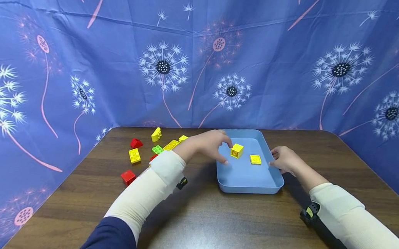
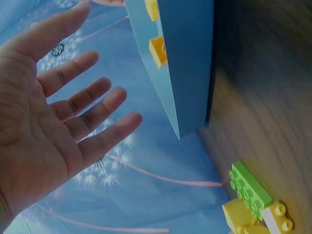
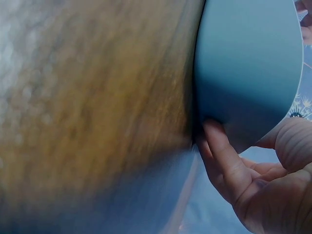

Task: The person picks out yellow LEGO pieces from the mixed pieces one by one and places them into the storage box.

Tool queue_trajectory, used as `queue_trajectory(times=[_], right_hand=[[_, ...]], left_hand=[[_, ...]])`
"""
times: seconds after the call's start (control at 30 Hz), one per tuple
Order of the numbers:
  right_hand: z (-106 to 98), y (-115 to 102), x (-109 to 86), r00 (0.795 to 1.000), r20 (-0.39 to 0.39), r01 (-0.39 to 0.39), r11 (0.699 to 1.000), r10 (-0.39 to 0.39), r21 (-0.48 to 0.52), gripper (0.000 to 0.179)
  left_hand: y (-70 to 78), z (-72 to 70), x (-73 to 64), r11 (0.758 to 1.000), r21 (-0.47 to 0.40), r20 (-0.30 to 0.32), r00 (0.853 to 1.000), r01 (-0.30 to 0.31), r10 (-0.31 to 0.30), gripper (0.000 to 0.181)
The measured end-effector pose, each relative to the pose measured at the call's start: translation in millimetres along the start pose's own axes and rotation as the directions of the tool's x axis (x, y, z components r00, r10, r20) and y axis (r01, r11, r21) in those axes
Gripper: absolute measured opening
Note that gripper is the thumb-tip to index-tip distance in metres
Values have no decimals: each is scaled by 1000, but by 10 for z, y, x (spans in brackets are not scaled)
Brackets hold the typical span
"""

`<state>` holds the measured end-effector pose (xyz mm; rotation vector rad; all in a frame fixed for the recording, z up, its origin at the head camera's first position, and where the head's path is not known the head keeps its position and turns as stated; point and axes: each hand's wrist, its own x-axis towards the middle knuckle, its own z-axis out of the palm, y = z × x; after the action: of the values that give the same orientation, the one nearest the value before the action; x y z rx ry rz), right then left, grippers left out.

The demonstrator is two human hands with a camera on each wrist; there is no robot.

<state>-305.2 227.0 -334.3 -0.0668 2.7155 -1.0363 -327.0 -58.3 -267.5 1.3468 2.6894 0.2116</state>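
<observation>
A light blue tray [image 1: 247, 182] lies on the table with two yellow toy building blocks inside, a taller block [image 1: 237, 150] and a flatter block [image 1: 255, 159]. Over the tray's left rim my left hand [image 1: 213, 144] hovers, its fingers spread and its palm bare in the left wrist view. The fingertips come near the taller block. My right hand [image 1: 285, 159] grips the tray's right side. In the right wrist view its fingers [image 3: 222, 148] press the outer wall low down, while the thumb reaches over the rim.
Left of the tray lie more blocks: a red cube [image 1: 128, 177], a yellow block [image 1: 134, 156], a red sloped block [image 1: 136, 143], a yellow curved block [image 1: 156, 134], a green block [image 2: 249, 187] and a long yellow block [image 1: 171, 145]. A blue patterned cloth [image 1: 197, 62] hangs behind the table.
</observation>
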Motion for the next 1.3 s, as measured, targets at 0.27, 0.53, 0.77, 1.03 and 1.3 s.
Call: queue_trajectory(times=[0.27,0.53,0.77,1.03,1.3], right_hand=[[-1,5,3,1000,6,-7,1000,7,10,52],[-11,6,0,1000,1,6,1000,-6,15,52],[-18,15,7,1000,-1,-7,1000,7,18,52],[-6,38,-1,1000,5,-8,1000,8,25,53],[-6,26,4,1000,2,-2,1000,2,29,52]], left_hand=[[-145,-19,-203,1000,11,-46,999,-16,17,51],[-279,12,-435,1000,-11,-30,1000,7,-7,48],[-454,20,-551,997,-37,-37,997,66,-68,44],[-651,31,-611,975,-105,-48,978,198,-204,40],[-854,40,-646,945,-160,-51,954,285,-296,37]])
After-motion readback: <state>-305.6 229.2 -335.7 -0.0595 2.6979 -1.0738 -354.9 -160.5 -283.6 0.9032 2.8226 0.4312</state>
